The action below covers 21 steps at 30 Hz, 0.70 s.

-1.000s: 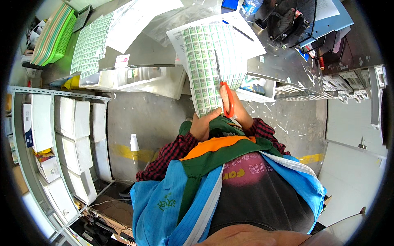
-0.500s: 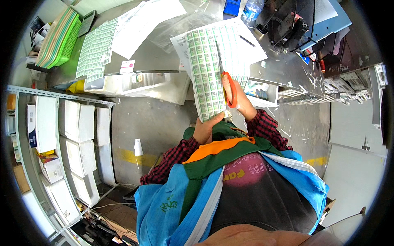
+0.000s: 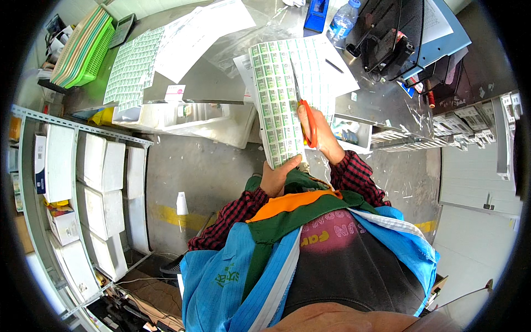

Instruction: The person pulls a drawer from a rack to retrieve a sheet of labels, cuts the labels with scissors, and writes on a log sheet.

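Cutting on: scissors point(image 3: 303, 113) w/ orange handles have run further up the green label sheet point(image 3: 276, 102) vs a sec ago. Right hand point(image 3: 323, 138) fingers closed thru the handles; left hand point(image 3: 276, 176) pinches the sheet's bottom edge, held above the steel table point(image 3: 381, 105). Strip's nearly free.

White bin point(image 3: 188, 119) crowds left; floor point(image 3: 204, 177) below lies open.

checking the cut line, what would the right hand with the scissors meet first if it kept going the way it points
The right hand drives orange-handled scissors up the label sheet; more sheet comes first, probably then the white paper.
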Available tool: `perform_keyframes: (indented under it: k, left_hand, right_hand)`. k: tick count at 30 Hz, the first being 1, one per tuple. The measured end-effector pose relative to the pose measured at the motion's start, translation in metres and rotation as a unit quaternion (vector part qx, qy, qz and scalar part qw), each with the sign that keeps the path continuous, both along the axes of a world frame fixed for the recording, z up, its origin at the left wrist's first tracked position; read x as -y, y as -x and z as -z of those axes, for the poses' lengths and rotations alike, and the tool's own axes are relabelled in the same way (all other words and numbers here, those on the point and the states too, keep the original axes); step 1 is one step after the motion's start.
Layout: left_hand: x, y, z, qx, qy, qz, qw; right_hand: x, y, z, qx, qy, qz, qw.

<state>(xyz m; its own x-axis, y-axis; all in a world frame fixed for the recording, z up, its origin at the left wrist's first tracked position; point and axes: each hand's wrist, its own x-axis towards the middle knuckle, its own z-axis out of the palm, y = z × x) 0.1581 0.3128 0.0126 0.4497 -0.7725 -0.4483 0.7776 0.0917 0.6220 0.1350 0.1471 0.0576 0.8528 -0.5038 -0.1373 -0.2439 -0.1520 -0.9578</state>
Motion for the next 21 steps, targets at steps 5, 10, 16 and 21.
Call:
perform_keyframes:
  k: [5,10,16,21]
  left_hand:
    - [0.002,-0.001,0.001,0.05,-0.007,0.008,0.999]
    - [0.003,-0.002,0.01,0.079,-0.004,0.029,0.996]
    - [0.009,-0.004,0.002,0.097,0.005,0.024,0.995]
    - [0.014,-0.004,0.005,0.108,0.034,0.003,0.994]
  right_hand:
    - [0.013,0.0,0.004,-0.008,0.014,0.033,0.999]
    - [0.019,-0.003,0.001,0.016,0.028,0.062,0.998]
    - [0.031,-0.015,0.006,0.069,0.076,0.072,0.992]
    - [0.038,-0.03,-0.008,0.062,0.032,0.072,0.995]
